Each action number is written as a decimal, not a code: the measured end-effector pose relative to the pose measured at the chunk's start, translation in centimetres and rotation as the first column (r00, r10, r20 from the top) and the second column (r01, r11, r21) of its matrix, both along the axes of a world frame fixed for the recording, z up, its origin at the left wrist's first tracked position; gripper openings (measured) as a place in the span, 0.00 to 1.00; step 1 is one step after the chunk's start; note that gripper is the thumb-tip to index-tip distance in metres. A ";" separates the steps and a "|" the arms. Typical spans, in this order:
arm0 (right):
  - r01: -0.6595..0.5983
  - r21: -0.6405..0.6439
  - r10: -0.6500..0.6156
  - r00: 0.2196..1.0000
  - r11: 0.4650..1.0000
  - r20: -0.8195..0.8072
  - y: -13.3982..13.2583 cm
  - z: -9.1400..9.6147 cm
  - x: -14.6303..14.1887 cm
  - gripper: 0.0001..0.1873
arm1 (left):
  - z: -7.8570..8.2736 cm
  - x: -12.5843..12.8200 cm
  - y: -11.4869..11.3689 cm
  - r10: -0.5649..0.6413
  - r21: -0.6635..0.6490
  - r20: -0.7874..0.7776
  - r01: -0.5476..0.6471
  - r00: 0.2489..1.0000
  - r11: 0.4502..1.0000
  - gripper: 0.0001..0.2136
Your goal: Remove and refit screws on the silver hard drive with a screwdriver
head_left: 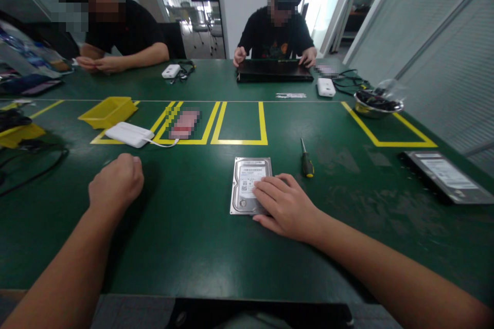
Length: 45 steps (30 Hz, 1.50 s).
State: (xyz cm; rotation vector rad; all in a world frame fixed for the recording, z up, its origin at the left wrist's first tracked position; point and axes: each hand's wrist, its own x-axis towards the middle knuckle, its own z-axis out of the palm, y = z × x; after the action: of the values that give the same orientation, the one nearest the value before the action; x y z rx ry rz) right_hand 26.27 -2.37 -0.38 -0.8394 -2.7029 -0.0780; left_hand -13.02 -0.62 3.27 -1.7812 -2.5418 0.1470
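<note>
A silver hard drive [240, 205] with a white label lies flat on the green table. My right hand [283, 203] grips it at the right side, its fingers over the label and the thumb at the near edge. To the left, my left hand [116, 180] is closed in a fist above the table; whatever its fingers hold, if anything, is hidden. A screwdriver [306, 162] with a black and yellow handle lies beyond my right hand, its tip pointing away from me.
At the right edge rests another drive [450, 177]. Farther back are a metal bowl [378, 108] of dark parts, a yellow bin [106, 113], a white power bank [129, 134] and a cabled phone [185, 125]. Two people sit opposite; one handles a black laptop-like slab [274, 71].
</note>
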 end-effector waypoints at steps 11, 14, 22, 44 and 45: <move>0.052 0.009 -0.052 0.999 0.999 -0.007 1.3 0.1 0.6 0.24 | 3.2 6.8 0.1 -0.472 0.338 0.134 0.407 0.872 0.848 0.08; 0.067 -0.005 -0.067 0.998 0.998 -0.007 1.8 0.0 0.9 0.23 | 3.1 8.8 0.4 -0.623 0.474 0.125 0.505 0.772 0.721 0.08; 0.065 -0.025 -0.066 0.998 0.998 -0.020 2.5 -0.5 1.3 0.24 | 2.2 14.5 1.2 -0.688 0.650 0.362 0.358 0.629 0.670 0.07; 0.057 -0.059 -0.058 0.998 0.997 -0.017 3.0 -0.9 1.4 0.29 | -2.7 14.7 2.3 -0.767 0.486 0.515 0.605 0.384 0.630 0.05; 0.058 -0.062 -0.060 0.998 0.996 -0.016 2.9 -0.9 1.4 0.29 | -2.8 14.7 2.3 -0.774 0.480 0.511 0.622 0.375 0.618 0.05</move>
State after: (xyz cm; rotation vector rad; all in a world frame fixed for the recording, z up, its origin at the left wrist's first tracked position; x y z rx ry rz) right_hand 27.66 0.56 -1.24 -0.9335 -2.6761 -0.0004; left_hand 1.69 1.69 0.48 -3.0266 -1.5997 -0.9514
